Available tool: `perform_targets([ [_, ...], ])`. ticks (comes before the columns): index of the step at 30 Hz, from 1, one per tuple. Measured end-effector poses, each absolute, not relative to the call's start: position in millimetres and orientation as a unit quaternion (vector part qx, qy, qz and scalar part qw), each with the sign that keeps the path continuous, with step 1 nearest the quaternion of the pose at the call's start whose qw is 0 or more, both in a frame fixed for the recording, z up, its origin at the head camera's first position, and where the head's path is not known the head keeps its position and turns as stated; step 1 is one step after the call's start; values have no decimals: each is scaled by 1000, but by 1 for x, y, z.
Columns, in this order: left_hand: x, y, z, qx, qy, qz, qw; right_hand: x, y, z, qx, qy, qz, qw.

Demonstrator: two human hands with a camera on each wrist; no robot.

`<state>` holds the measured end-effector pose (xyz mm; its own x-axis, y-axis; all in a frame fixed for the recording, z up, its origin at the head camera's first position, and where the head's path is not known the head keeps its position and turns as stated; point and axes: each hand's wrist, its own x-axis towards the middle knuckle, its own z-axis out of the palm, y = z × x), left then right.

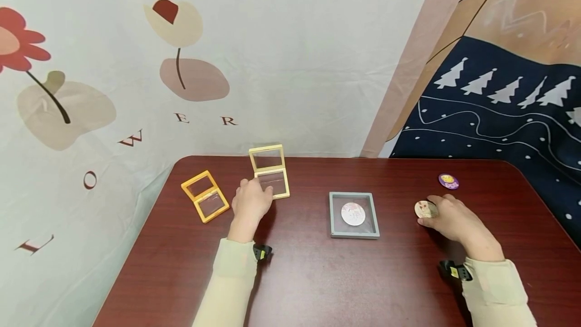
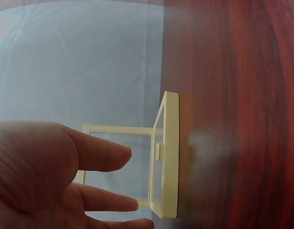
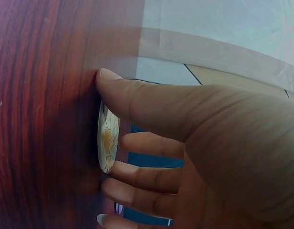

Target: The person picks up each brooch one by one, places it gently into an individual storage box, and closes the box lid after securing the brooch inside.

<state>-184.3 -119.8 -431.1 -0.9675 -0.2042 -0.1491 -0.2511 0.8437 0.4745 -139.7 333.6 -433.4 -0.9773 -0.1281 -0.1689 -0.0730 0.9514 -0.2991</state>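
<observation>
My left hand (image 1: 252,200) is at the near left side of a pale yellow display frame (image 1: 287,183). This frame stands unfolded, its base on the table and its lid tilted up. In the left wrist view the thumb (image 2: 106,152) and fingers are spread apart, with nothing pinched between them. My right hand (image 1: 456,220) has its thumb and fingertips at opposite edges of a round badge (image 1: 424,209) with a cream printed face. Seen from the right wrist, the badge (image 3: 108,138) lies on the table between thumb and fingers.
Left of my left hand an orange-yellow frame (image 1: 197,198) lies unfolded. A grey square frame (image 1: 331,216) holding a whitish round badge (image 1: 353,214) sits mid-table. Beyond my right hand is a purple and yellow badge (image 1: 448,181). Printed curtains (image 1: 308,64) hang behind the brown table (image 1: 299,276).
</observation>
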Motion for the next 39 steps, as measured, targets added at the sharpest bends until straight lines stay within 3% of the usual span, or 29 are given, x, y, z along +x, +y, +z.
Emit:
perform_targets([
  [8,-186,-124,-433,-128,959,245,68,-140,333,-433,-44,982,-154,100],
  [39,-186,-137,-441,-135,941,307,52,-142,327,-436,-29,986,-140,86],
])
